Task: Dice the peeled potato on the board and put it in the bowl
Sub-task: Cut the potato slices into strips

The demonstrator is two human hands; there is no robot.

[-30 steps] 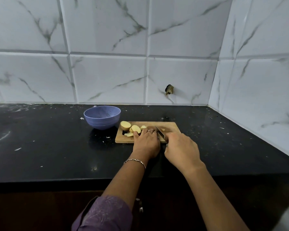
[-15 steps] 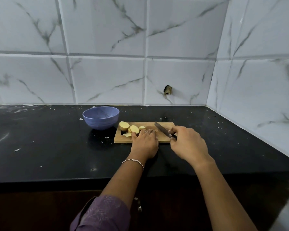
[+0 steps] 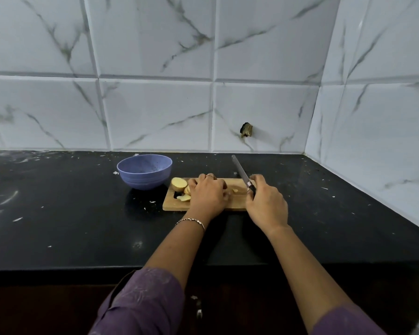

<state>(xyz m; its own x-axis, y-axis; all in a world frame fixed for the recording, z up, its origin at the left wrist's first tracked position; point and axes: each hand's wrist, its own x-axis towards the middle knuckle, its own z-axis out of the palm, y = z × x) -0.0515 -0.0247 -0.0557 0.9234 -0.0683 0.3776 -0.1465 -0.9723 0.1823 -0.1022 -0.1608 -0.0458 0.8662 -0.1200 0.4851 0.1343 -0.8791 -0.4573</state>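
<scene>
Right grip (image 3: 266, 204) clasps knife (image 3: 241, 171) above board's (image 3: 177, 206) right edge; left grip (image 3: 207, 193) curls over potato (image 3: 179, 183).

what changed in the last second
The right hand lifted the knife off the board and drew it right; the blade now points up and away. The left hand stayed holding the potato; the bowl did not move.

Potato slices (image 3: 179, 185) — partly beneath left hand (image 3: 207, 194)
</scene>
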